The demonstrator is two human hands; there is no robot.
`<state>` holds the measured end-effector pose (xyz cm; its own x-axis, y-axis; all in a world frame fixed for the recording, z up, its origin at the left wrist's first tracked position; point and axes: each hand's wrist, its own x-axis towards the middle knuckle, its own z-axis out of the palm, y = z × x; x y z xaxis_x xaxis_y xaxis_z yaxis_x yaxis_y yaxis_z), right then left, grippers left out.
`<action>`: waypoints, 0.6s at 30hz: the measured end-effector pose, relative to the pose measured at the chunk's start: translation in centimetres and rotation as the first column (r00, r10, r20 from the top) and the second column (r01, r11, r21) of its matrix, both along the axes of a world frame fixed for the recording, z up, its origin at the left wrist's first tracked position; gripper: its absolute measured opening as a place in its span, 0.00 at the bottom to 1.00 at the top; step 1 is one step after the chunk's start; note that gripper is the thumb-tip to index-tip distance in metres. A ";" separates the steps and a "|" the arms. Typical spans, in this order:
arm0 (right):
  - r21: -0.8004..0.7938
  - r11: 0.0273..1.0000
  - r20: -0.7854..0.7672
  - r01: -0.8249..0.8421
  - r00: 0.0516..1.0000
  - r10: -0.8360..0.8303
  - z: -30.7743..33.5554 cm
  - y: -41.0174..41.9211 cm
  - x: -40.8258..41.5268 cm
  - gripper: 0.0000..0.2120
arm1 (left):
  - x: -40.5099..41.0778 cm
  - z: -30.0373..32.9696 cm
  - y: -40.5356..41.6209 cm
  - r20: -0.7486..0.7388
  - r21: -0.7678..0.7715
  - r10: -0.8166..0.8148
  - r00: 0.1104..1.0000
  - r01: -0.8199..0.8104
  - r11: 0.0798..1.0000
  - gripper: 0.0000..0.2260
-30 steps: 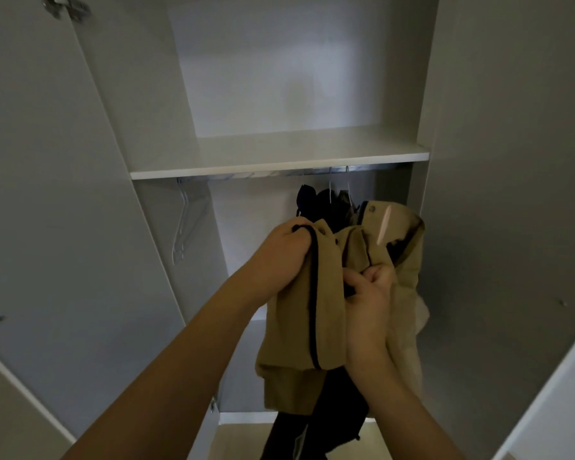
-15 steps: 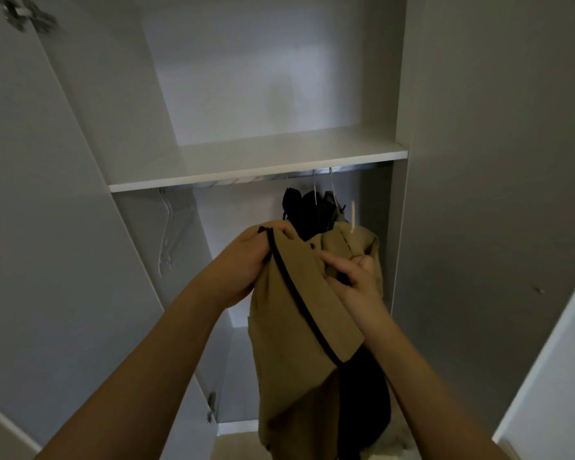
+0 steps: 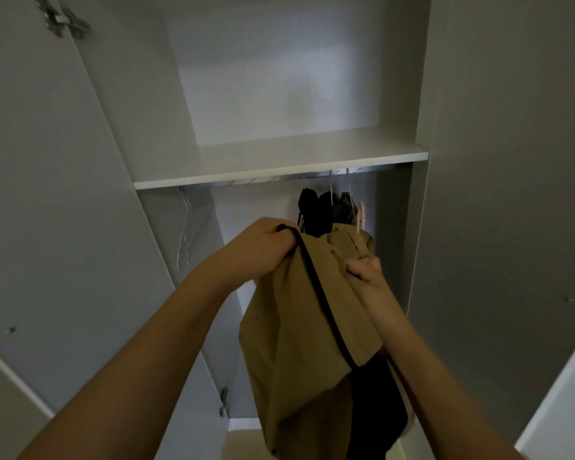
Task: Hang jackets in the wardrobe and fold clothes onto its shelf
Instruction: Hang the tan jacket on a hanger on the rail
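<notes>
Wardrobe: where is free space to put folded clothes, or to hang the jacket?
The shelf is bare. The rail is free between the empty hanger and the dark clothes, crowded at its right end.

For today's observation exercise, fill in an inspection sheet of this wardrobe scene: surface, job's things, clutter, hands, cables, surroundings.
Surface: white shelf, nothing seen on it.
Job's things: tan jacket with dark trim, held up below the rail; dark garments hang at the rail's right end.
Clutter: a bare hanger hangs at the rail's left end.
Hands: left hand grips the jacket's trimmed edge; right hand pinches fabric near the collar.
Cables: nothing seen.
Surroundings: open wardrobe doors, hinge on the left door.
</notes>
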<state>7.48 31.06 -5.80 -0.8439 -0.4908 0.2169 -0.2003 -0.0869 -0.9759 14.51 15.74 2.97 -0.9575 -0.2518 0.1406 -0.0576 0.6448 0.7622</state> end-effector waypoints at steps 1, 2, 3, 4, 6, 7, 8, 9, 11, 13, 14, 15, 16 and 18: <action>0.014 1.000 0.084 0.004 0.996 -0.005 0.5 -0.1 -0.3 0.12 | -0.1 0.2 0.2 -0.006 -0.040 -0.025 1.000 0.025 0.999 0.12; 0.053 0.999 0.124 -0.005 0.992 -0.002 0.8 -0.2 -0.6 0.13 | -0.1 0.4 0.6 -0.010 -0.066 -0.056 0.998 0.055 0.996 0.12; 0.100 0.995 0.101 -0.024 0.995 0.013 1.0 -0.2 -1.0 0.16 | -0.2 0.6 0.9 -0.016 -0.082 -0.085 0.996 0.084 0.993 0.13; 0.137 0.989 0.046 -0.046 0.998 0.040 1.0 -0.1 -1.2 0.18 | -0.3 0.6 1.2 -0.026 -0.091 -0.109 0.994 0.107 0.990 0.13; 0.197 0.978 -0.056 -0.069 0.995 0.081 1.0 0.3 -1.1 0.16 | -0.5 0.4 1.6 -0.046 -0.088 -0.127 0.991 0.122 0.989 0.14; 0.205 0.977 -0.078 -0.057 0.994 0.074 0.8 0.7 -1.0 0.13 | -0.6 0.1 1.7 -0.052 -0.078 -0.121 0.991 0.117 0.990 0.14; 0.176 0.983 -0.082 -0.046 0.995 0.061 0.5 1.0 -0.8 0.13 | -0.6 -0.2 1.7 -0.061 -0.060 -0.109 0.992 0.105 0.993 0.14; 0.118 0.992 -0.066 -0.045 0.996 0.053 0.2 1.5 -0.6 0.13 | -0.5 -0.5 1.6 -0.080 -0.041 -0.088 0.993 0.085 0.996 0.15; -0.011 0.999 0.019 -0.042 0.999 0.043 0.0 2.2 -0.1 0.17 | -0.2 -1.0 1.0 -0.155 0.036 0.001 0.988 0.004 0.999 0.15; -0.137 0.988 0.098 -0.071 0.992 0.085 -0.1 3.1 0.1 0.22 | 0.3 -1.4 -0.1 -0.152 0.225 0.104 0.983 -0.068 0.972 0.13; -0.188 0.978 0.143 -0.089 0.983 0.117 -0.1 3.5 0.3 0.23 | 0.6 -1.6 -0.6 -0.099 0.321 0.109 0.989 -0.072 0.944 0.12; -0.224 0.971 0.197 -0.079 0.973 0.125 -0.1 3.8 0.4 0.22 | 0.8 -1.8 -1.0 -0.035 0.397 0.080 0.996 -0.060 0.916 0.12; -0.238 0.970 0.244 -0.056 0.963 0.115 -0.2 3.9 0.3 0.20 | 1.0 -2.1 -1.2 0.025 0.455 0.039 0.999 -0.046 0.889 0.12; -0.193 0.980 0.352 0.043 0.935 0.029 -0.1 4.0 0.2 0.13 | 1.2 -2.6 -0.9 0.109 0.530 -0.032 0.994 -0.031 0.848 0.11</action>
<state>7.73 35.09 -5.93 -0.8865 -0.4627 -0.0037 0.1513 -0.2822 -0.9474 15.72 14.84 0.41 -0.9588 -0.2576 -0.1197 -0.1608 0.1447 0.9763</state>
